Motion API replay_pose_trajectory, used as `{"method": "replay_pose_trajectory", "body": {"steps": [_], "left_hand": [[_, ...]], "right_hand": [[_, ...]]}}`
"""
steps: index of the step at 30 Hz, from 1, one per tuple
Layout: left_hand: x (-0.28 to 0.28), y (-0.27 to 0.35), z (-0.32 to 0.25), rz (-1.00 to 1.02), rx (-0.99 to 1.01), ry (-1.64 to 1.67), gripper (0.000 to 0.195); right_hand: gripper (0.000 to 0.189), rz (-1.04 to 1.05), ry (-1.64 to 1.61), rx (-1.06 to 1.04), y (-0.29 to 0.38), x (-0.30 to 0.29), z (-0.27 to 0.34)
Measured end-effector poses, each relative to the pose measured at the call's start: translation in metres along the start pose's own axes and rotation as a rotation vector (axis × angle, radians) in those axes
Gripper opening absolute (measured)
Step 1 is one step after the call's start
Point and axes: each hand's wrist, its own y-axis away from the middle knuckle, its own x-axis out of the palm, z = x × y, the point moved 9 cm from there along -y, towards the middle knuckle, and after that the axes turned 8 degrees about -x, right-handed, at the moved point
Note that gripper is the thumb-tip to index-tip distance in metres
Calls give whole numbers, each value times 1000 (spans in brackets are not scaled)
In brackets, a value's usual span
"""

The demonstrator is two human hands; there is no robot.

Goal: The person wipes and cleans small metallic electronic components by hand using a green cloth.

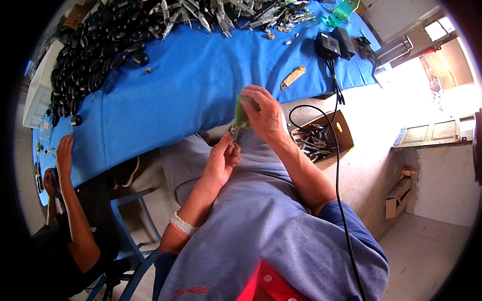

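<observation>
My right hand (265, 113) grips a green cloth or scrubbing pad (244, 113), its fingers folded over the top. Below the pad juts a slim metal piece (233, 131), its upper part covered by the green material. My left hand (222, 158) pinches the lower end of this piece between thumb and fingers. Both hands are above my lap, just off the front edge of the blue-covered table (180, 94). A blade-like strip wrapped in brown tape (293, 78) lies on the cloth beyond my right hand.
Black rounded casings (101, 49) and slender metal parts (222, 15) are heaped at the back. Black power adapters (327, 45) trail a cable (339, 188) past my right arm. A cardboard box (342, 139) holds metal pieces. Another person's hand (64, 154) works at left, near a blue chair (131, 233).
</observation>
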Motion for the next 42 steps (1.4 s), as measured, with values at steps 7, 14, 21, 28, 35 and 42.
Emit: {"method": "replay_pose_trajectory", "body": {"steps": [7, 14, 21, 28, 35, 42], "left_hand": [[3, 0, -1, -5, -17, -22, 45], [8, 1, 1, 27, -4, -69, 45], [-4, -1, 7, 21, -46, -39, 43], [2, 3, 0, -36, 20, -87, 44], [0, 2, -5, 5, 91, -171, 40], [5, 5, -3, -40, 47, -88, 44]], "right_hand": [[14, -45, 231, -56, 6, -3, 8], [15, -83, 324, -165, 16, -7, 16], [15, 33, 294, -253, 13, -9, 31], [16, -61, 304, -98, 2, -21, 10], [13, -17, 255, -253, 24, 0, 37], [17, -51, 270, -182, 14, -11, 12]]}}
